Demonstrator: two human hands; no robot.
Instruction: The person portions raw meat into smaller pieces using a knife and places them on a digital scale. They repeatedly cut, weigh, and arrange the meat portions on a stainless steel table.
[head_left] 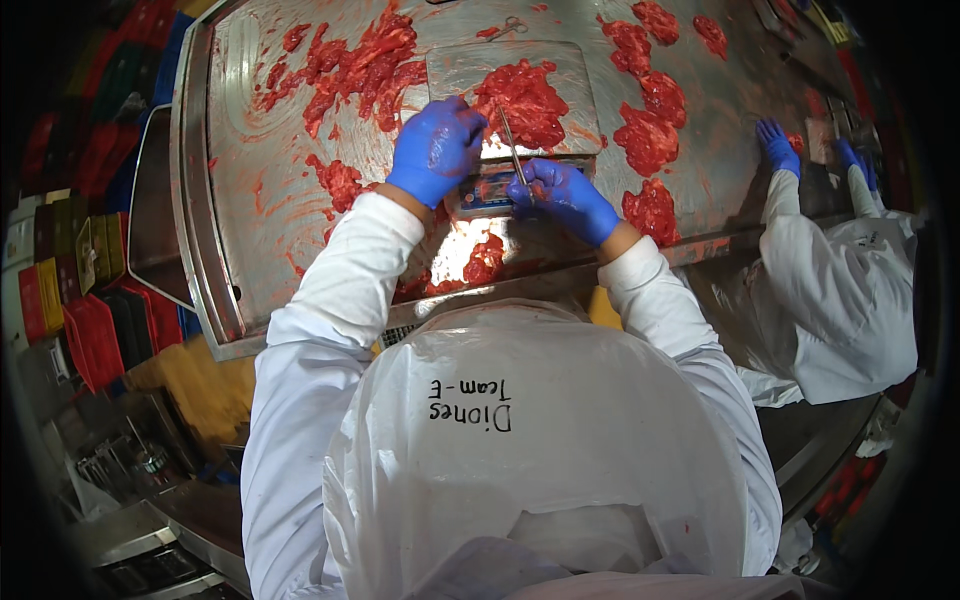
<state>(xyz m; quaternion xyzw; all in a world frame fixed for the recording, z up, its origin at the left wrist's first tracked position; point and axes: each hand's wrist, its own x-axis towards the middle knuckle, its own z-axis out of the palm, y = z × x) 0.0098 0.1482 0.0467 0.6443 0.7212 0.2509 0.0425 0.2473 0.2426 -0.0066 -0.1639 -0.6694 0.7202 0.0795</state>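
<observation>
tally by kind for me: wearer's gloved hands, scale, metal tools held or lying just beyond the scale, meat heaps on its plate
Wearer's hands, left hand and right hand: 2
Scale: 1
Metal tools, slim held tool and looped tool: 2
Meat heap: 1
Total: 6

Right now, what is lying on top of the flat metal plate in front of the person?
Red meat lies on the metal plate; the thin metal tool in the right hand points at it. What is beneath the meat is covered and cannot be seen.
</observation>
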